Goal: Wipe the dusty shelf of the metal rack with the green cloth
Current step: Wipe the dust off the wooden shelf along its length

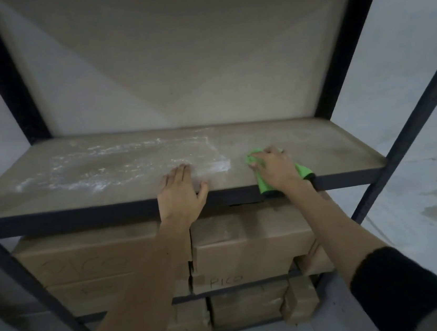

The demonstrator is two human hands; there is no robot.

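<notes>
The rack's brown shelf [320,150] runs across the middle of the view, with white dust [96,166] spread over its left and centre parts. The right part of the board looks free of dust. My right hand [275,168] lies on the green cloth [265,184], fingers curled over it, near the shelf's front edge right of centre. A corner of the cloth hangs over the front rail. My left hand [180,190] rests flat on the shelf at its front edge, fingers straight, right beside the dust patch.
Black metal posts [410,125] and a black front rail [80,216] frame the shelf. Another board [170,47] sits overhead. Cardboard boxes [249,244] are stacked on the lower shelves. A pale wall and floor surround the rack.
</notes>
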